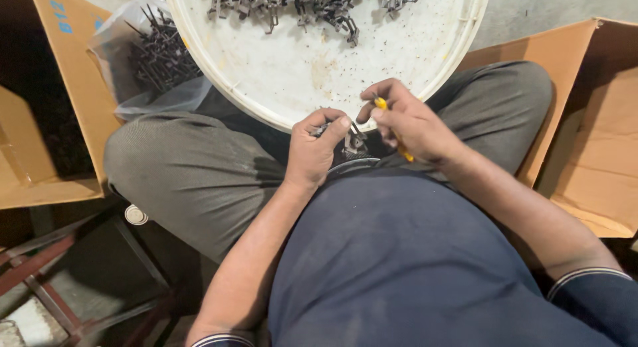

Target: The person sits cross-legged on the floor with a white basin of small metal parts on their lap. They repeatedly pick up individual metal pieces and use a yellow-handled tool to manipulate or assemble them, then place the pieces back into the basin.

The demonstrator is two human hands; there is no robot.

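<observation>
My left hand (314, 149) pinches a small dark metal clip (351, 142) just below the rim of a big round white tray (299, 74). My right hand (405, 121) grips a yellow-handled tool (392, 131), its tip pointed at the clip. Both hands meet over my lap, between my crossed legs in grey trousers. A heap of several dark metal clips (312, 4) lies at the far side of the tray.
A clear plastic bag of dark metal parts (156, 54) sits at the upper left beside an open cardboard box (60, 88). Another open cardboard box (591, 121) stands at the right. A reddish metal frame (40, 280) is at the lower left.
</observation>
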